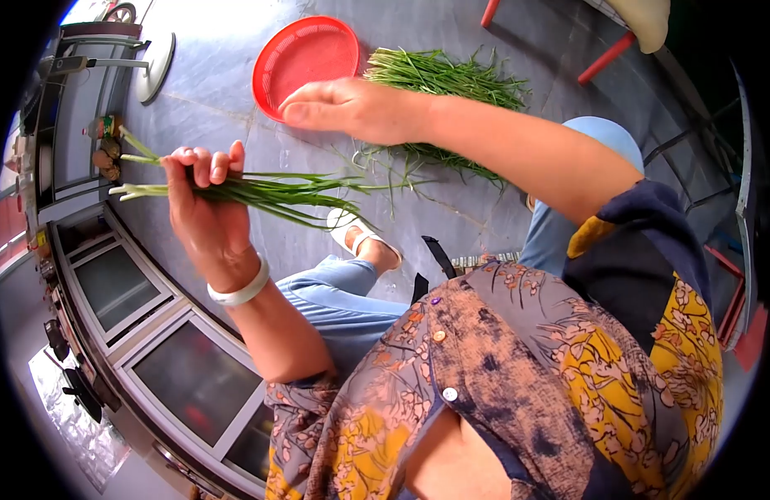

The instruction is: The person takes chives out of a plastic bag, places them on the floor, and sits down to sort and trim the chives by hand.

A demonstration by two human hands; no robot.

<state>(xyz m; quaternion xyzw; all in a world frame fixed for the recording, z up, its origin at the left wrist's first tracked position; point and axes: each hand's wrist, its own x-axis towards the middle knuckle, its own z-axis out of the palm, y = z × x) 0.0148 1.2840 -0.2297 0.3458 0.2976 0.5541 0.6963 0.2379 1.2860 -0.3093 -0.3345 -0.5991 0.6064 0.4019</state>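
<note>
My left hand (208, 196), wearing a pale bracelet (241, 283) at the wrist, is closed around a small bunch of garlic chives (276, 193). Their pale stem ends stick out to the left and the green leaves droop to the right. My right hand (347, 108) reaches over the lower rim of a red plastic basket (314, 54), fingers loosely stretched to the left, with nothing visible in it. Behind my right forearm lies a large pile of garlic chives (447, 75) on the floor, partly covered by the arm.
Loose leaves are scattered on the grey tiled floor (268, 154). My foot in a white sandal (347, 227) is below the bunch. Glass-fronted cabinets (193, 379) line the left side, with a bottle (106, 127) on the floor nearby. Red stool legs (605, 58) stand at upper right.
</note>
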